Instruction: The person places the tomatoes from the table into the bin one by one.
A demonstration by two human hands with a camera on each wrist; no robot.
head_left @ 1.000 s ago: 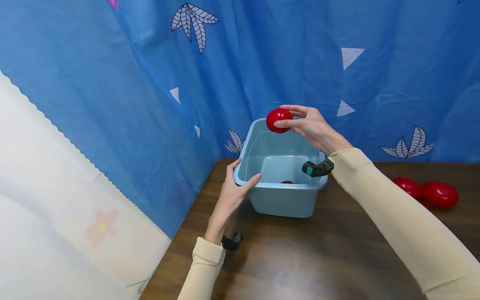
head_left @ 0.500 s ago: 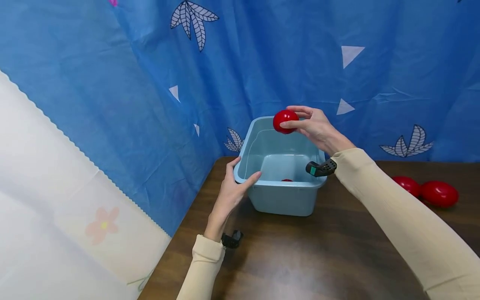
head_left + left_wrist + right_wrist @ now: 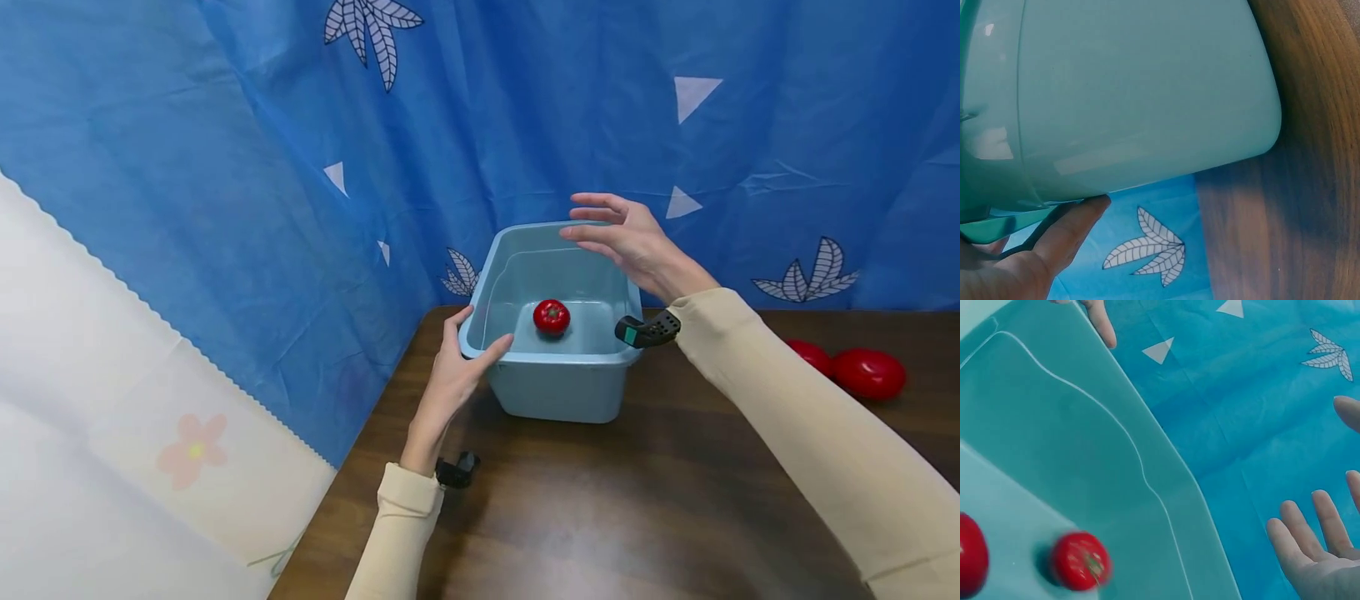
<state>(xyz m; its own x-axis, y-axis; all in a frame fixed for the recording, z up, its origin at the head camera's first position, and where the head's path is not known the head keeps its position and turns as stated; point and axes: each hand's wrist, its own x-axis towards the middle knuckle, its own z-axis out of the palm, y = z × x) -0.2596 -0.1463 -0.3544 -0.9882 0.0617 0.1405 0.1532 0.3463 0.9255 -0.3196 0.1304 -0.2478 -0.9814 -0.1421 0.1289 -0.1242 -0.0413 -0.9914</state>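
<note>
A light blue plastic basin [image 3: 558,387] stands on the wooden table. At its near left corner my left hand [image 3: 453,367] grips the rim, thumb toward the inside and fingers along the outer wall. My right hand [image 3: 626,237] hovers over the basin's far right side, fingers spread and nothing in them. Below it a red tomato [image 3: 552,318] is inside the basin, its stem end facing up. The right wrist view shows this tomato [image 3: 1080,561] slightly blurred, with a second tomato [image 3: 971,556] at the left edge, which the near wall hides in the head view.
Two more red tomatoes, one [image 3: 870,373] whole in view and one [image 3: 810,357] partly behind the right sleeve, lie on the table [image 3: 585,500] at the right. A blue patterned curtain [image 3: 525,100] hangs close behind the basin. White cloth [image 3: 97,350] covers the left side.
My right hand has let go of the tomato, which has dropped into the basin. The left hand keeps its hold on the rim. The head view has shifted slightly.
</note>
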